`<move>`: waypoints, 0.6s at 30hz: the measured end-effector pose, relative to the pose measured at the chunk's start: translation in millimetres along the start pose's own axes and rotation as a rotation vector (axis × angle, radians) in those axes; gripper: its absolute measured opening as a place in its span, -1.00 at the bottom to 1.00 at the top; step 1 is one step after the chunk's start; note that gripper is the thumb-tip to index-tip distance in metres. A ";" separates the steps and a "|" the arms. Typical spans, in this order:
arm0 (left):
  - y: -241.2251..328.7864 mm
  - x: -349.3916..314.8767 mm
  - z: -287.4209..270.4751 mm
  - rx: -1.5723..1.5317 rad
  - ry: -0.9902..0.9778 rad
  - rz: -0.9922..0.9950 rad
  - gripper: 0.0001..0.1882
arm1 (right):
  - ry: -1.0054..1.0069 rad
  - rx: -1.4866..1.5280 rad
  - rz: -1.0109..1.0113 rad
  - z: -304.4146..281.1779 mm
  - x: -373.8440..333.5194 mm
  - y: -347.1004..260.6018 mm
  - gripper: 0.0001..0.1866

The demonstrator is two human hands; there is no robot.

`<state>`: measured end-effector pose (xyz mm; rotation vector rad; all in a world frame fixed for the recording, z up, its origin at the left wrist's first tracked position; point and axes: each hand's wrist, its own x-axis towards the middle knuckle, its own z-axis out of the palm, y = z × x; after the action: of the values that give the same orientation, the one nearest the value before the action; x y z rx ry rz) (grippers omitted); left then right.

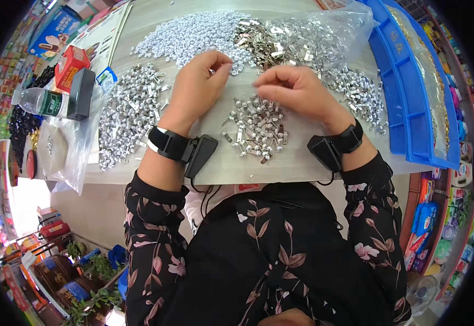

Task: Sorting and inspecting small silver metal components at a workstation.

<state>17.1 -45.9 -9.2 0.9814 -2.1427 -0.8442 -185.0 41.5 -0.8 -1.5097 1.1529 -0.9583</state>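
Sorting metal clips: small pile (256, 127) between hands, bigger pile (128, 111) at left; bag (302, 46) still full. Left hand (196, 89) fingers pinched on white bead, likely; right hand (296, 89) fingertips together, contents unclear.

- Whatever the left hand (198, 87) pinches is too small to make out.
- The right hand (296, 92) curls over its fingertips, hiding anything held.
- The blue tray (405, 103) at the table's right edge runs out of frame.

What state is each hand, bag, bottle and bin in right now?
Left hand: fingers pinched over the white pieces.
Right hand: fingers curled, pinching a small metal part.
Clear plastic bag: open, metal clips spilling out.
Water bottle: lying on its side.
Blue bin: holding a filled bag.
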 end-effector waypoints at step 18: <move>6.6 -6.5 9.2 0.360 -0.065 0.130 -0.87 | 0.235 -0.773 -0.217 -7.6 1.4 12.8 -0.87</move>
<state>11.0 -34.6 -11.5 0.9839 -2.4383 -0.4401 -194.5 37.4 -11.6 -2.2093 1.6729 -0.8902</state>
